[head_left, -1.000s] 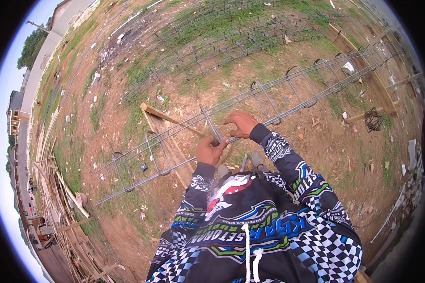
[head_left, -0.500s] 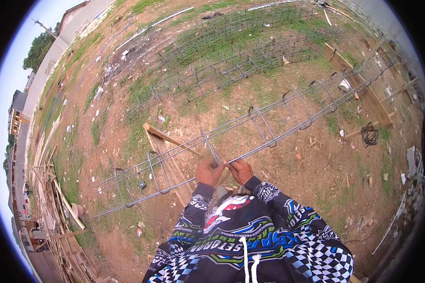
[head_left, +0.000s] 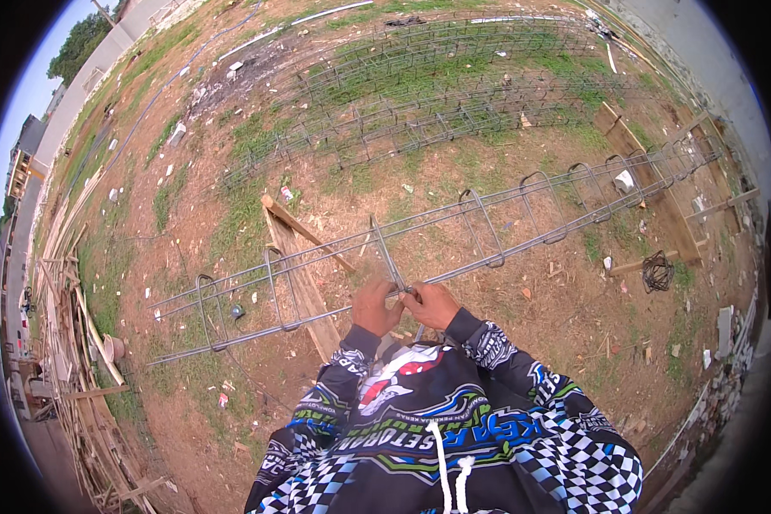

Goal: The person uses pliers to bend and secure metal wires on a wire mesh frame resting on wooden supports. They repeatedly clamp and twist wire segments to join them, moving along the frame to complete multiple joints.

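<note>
Your left hand (head_left: 375,306) and right hand (head_left: 430,304) meet just below the centre of the frame, side by side and almost touching, both on the near long bar of a long grey steel rebar cage (head_left: 454,231). The fingers of your left hand are curled shut around that bar, right where a bent grey steel stirrup loop (head_left: 385,253) crosses it. The fingers of your right hand are also curled in at the same joint; whether they pinch the bar, a wire or a small tool is too small to tell.

The cage runs as a band from the middle left of the frame up to the upper right, several thin bars held apart by rounded stirrups set at intervals. It lies across a brown weathered timber trestle (head_left: 300,274) just left of your hands, and across a second wooden trestle (head_left: 651,193) at the upper right.

Your forearms come up from the lower edge in sleeves with a blue, green, black and white checkered print (head_left: 565,437).

In the upper middle of the frame more finished grey rebar cages (head_left: 454,94) lie on patchy grass. A dark coil of tie wire (head_left: 657,271) sits on the bare earth at the right, well apart from your hands. Stacked pale timber planks (head_left: 77,343) line the left edge.
</note>
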{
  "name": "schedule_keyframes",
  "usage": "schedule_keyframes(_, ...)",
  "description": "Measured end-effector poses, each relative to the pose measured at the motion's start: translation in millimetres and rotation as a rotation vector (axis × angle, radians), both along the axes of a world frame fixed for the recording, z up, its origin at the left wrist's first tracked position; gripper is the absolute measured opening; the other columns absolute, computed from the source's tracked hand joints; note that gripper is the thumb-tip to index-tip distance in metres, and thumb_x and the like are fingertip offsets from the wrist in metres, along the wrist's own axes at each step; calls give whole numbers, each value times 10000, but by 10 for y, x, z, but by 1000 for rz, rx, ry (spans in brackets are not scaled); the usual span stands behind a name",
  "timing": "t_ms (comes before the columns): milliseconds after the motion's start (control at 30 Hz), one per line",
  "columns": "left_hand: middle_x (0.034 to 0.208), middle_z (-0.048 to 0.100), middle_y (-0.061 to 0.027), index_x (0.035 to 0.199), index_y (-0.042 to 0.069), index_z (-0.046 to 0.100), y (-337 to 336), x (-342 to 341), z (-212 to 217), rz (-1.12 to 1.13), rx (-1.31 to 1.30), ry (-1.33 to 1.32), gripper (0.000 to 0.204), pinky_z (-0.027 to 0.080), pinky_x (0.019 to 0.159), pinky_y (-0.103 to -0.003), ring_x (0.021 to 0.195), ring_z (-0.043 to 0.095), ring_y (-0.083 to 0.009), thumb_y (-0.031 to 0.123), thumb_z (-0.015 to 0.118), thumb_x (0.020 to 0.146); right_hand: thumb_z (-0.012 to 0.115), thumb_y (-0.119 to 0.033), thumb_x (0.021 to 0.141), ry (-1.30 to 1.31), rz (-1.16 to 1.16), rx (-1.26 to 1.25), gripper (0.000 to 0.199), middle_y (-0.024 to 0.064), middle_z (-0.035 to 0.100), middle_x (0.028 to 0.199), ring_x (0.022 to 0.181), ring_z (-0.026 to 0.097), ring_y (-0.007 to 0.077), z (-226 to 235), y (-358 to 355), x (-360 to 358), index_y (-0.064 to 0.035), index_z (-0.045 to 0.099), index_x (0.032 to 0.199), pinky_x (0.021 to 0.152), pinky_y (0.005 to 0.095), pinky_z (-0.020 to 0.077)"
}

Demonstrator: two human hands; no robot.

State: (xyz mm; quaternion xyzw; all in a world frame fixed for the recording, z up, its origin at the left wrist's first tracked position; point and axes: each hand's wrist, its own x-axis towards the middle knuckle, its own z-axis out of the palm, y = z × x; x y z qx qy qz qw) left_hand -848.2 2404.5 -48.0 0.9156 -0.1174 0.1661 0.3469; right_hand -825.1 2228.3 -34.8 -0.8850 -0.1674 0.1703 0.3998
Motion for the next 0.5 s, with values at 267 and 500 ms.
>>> schedule_keyframes(267,749,609,-59,828,92,671,-57,-61,-54,100,11,-74,315,479,582,-393,675,628,-267,319,850,703,694,-115,748,-326,378,-95,346,78,684,968,964,633,283,553,-299,392,-104,644,1091,822,424,472)
schedule_keyframes(500,769,627,-30,823,116,678,-73,-48,-96,117,50,-113,295,483,588,-375,687,631,-247,317,855,698,666,-105,752,-773,703,-88,278,11,649,1025,1081,548,213,610,5,717,-144,675,1028,932,396,391)
